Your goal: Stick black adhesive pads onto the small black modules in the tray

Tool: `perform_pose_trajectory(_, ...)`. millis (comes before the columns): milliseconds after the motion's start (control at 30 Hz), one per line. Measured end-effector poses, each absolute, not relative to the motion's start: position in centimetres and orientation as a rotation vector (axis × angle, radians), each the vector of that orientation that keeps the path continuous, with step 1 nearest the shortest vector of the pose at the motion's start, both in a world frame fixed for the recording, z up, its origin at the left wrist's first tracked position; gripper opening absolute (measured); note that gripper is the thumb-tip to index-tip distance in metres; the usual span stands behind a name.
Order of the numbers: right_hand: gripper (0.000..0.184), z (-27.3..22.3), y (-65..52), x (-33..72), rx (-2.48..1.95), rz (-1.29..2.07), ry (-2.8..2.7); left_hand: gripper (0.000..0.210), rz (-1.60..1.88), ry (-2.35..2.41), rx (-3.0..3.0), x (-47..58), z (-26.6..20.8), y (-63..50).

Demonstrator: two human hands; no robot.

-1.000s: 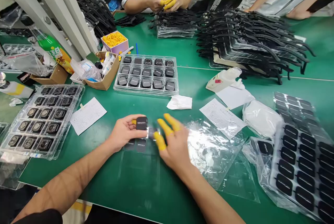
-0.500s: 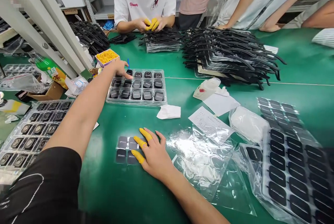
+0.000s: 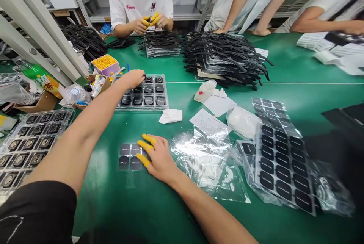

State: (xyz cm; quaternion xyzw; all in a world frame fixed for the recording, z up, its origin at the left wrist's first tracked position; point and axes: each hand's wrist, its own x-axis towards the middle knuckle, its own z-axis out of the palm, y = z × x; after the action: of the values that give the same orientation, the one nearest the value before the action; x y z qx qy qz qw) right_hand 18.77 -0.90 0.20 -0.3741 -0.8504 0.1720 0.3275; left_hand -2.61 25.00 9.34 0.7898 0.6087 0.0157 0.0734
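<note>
My left hand (image 3: pixel 134 79) reaches over the top row of a clear plastic tray (image 3: pixel 167 100), fingers curled down and mostly hidden. A dark edge of a watch case (image 3: pixel 145 75) shows at its fingertips. Other dark square watch cases (image 3: pixel 148 101) sit in the tray's pockets, several with printed black covers. Nearer to me, my right hand (image 3: pixel 157 157) lies palm down with fingers spread, yellow finger cots on some of them. Its fingertips rest on the right side of a small sheet of dark square labels (image 3: pixel 124 162).
At left lies another tray of watches (image 3: pixel 30 143). A box of yellow finger cots (image 3: pixel 105 64) stands beyond my left arm. Clear film (image 3: pixel 204 164), papers (image 3: pixel 210 126) and label sheets (image 3: pixel 280 172) cover the right side. A co-worker sits behind piled black straps (image 3: pixel 222 56).
My left hand has turned from an extended finger to a curled grip over the tray's top row. My right hand stays on the labels. The view has swung right.
</note>
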Motion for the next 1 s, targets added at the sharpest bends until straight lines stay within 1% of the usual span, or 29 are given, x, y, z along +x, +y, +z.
perform_pose_trajectory(67, 0.030, 0.7, -0.6, 19.5, -0.989, 0.428, -1.917, 0.049, 0.338, 1.858, 2.261, -1.6, 8.6, 19.5)
perform_pose_trajectory(133, 0.032, 1.3, -0.1, 20.4, -1.007, 0.392, -1.697, 0.046, 0.457, 1.738, 2.167, -0.7, 7.5, 12.7)
perform_pose_trajectory(167, 0.034, 1.6, 0.1, 20.7, -0.996, 0.401, -1.675, 0.044, 0.656, 1.543, 1.882, -0.3, 6.9, 9.2)
perform_pose_trajectory(200, 0.036, 1.8, 0.4, 21.0, -0.966, 0.439, -1.706, 0.043, 0.761, 1.351, 1.577, 0.0, 6.2, 5.9)
perform_pose_trajectory(267, 0.038, 1.8, 0.5, 21.0, -0.875, 0.561, -1.824, 0.039, 0.803, 1.130, 1.146, 0.5, 5.0, 0.5)
perform_pose_trajectory(333, 0.032, 1.4, 0.2, 20.4, -0.862, 0.657, -1.864, 0.037, 0.911, 1.048, 0.893, 0.9, 3.9, -2.9)
perform_pose_trajectory(433, 0.020, 0.5, -0.8, 19.1, -1.042, 0.644, -1.764, 0.035, 1.054, 1.008, 0.704, 1.3, 2.5, -4.4)
perform_pose_trajectory(533, 0.019, 0.2, -1.5, 18.4, -1.143, 0.694, -1.679, 0.040, 1.098, 0.971, 0.648, 1.3, 1.7, -4.2)
perform_pose_trajectory(667, 0.015, 0.7, -1.7, 18.0, -1.193, 0.995, -1.520, 0.051, 1.112, 0.980, 0.629, 0.9, 1.5, -4.1)
perform_pose_trajectory(833, 0.024, 0.6, -1.9, 17.7, -1.269, 1.234, -1.320, 0.070, 1.105, 1.030, 0.617, 0.8, 1.9, -4.3)
perform_pose_trajectory(900, 0.026, 0.5, -2.0, 17.7, -1.260, 1.278, -1.304, 0.074, 1.090, 1.036, 0.620, 0.8, 2.0, -4.3)
perform_pose_trajectory(1000, 0.026, 0.5, -1.9, 17.9, -1.241, 1.272, -1.351, 0.074, 1.070, 1.043, 0.651, 0.8, 2.1, -4.3)
